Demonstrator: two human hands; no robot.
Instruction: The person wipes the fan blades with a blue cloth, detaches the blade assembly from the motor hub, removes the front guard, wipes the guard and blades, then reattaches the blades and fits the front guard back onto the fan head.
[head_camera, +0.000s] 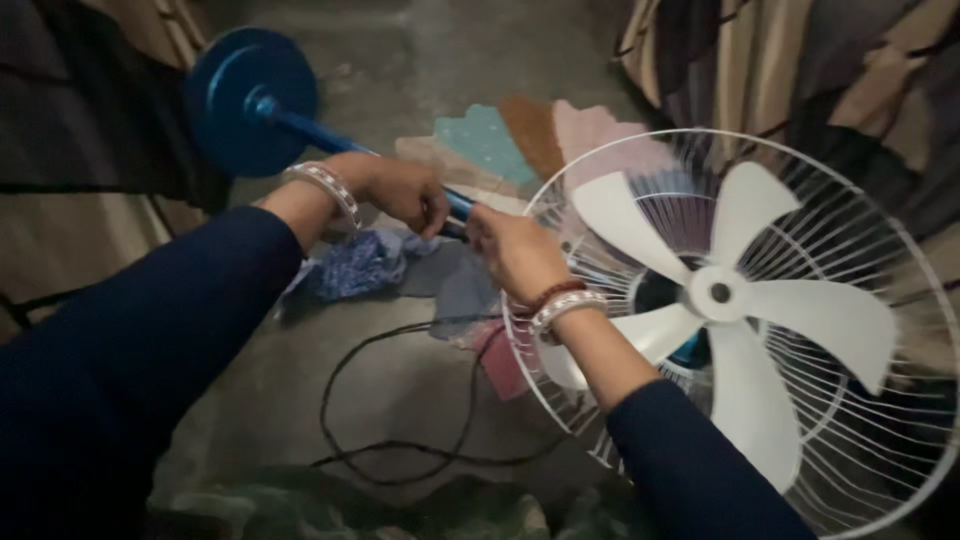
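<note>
The fan is lying on the floor with its white cage (850, 300) and blades still on, at 3 o'clock, while the left hand (400, 190) is gripping the blue pole (330, 135) and the right hand (515, 250) is closing on the pole's end.

Both arms reach forward from the bottom of the view, each in a dark blue sleeve that ends short of the wrist. The left hand (395, 190) lies farther out, knuckles up, fingers curled shut around something slim, with a pale beaded bangle on its wrist. The right hand (515, 250) sits just beside it, nearly touching, back of the hand toward the camera, fingers bent down and closed in a grip. Its wrist carries a dark red bracelet and a pale one. The right forearm crosses diagonally from lower right.
</note>
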